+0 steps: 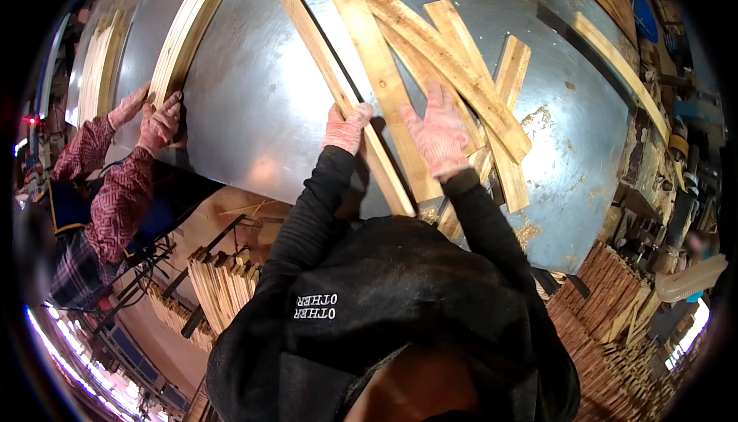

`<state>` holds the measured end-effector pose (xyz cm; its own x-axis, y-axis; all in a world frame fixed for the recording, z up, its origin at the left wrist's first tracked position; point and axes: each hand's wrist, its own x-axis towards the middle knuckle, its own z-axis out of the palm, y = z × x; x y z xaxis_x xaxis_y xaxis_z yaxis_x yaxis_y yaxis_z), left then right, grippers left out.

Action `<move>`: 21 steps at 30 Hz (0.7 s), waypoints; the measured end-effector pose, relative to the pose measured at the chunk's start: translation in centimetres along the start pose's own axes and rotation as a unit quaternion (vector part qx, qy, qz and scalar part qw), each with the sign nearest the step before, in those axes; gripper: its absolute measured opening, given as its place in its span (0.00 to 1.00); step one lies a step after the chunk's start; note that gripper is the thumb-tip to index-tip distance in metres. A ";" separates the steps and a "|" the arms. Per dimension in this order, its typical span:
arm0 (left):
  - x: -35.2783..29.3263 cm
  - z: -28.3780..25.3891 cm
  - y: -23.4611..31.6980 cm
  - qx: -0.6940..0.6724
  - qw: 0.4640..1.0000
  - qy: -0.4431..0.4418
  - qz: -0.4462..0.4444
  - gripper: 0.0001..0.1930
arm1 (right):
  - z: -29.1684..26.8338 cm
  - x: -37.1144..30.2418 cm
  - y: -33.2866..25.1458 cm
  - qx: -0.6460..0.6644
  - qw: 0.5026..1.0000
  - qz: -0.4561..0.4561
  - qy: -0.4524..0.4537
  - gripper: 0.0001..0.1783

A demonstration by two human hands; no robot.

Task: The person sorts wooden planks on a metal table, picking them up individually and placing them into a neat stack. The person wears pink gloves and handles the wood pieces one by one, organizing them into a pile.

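Note:
My left hand (pixel 347 127), in a pinkish-white work glove, is closed round a long narrow wooden strip (pixel 315 45) that stands on its edge on the metal table (pixel 250 91). Right beside that strip lies a wider flat board (pixel 369 49). My right hand (pixel 438 131), gloved the same way, rests with fingers stretched and thumb apart over the boards. Its thumb reaches the wide board, and its fingers lie on a board (pixel 419 64) farther right. Several more boards (pixel 461 76) cross one another in a loose pile on that side.
At the left, a co-worker's gloved hands (pixel 159 122) touch a stack of strips (pixel 188 34). Another stack (pixel 100 68) lies beyond. A dark rail (pixel 584 53) and a long strip (pixel 623 68) run along the right side. Stacked wood (pixel 607 314) stands below the table's right end.

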<state>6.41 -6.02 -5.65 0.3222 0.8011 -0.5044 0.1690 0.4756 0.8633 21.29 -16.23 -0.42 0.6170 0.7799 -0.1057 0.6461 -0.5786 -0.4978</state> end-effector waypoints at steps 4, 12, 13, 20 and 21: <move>4.4 -8.4 -4.4 0.115 0.990 0.044 0.064 0.27 | 4.4 -1.1 -1.1 -0.151 0.984 -0.094 0.000 0.52; 0.5 -10.6 6.3 0.602 0.696 0.180 0.348 0.52 | -1.0 -1.1 -3.8 -0.102 0.983 0.017 -0.151 0.53; -0.2 -8.9 8.4 0.571 0.680 0.134 0.439 0.52 | -2.1 -1.4 -2.9 -0.105 0.980 -0.085 -0.144 0.51; 0.3 -4.4 15.2 0.698 0.619 -0.354 0.061 0.36 | -8.3 2.7 2.8 -0.105 0.917 -0.352 0.159 0.45; 0.8 -6.0 14.5 0.669 0.657 -0.343 0.055 0.32 | -9.3 3.7 3.6 -0.123 0.932 -0.277 0.198 0.50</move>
<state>3.55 3.66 6.35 0.6679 0.2336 -0.7067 0.6295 -0.6838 0.3689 30.11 -17.70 5.42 0.2435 0.8540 0.4598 0.9684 -0.1877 -0.1643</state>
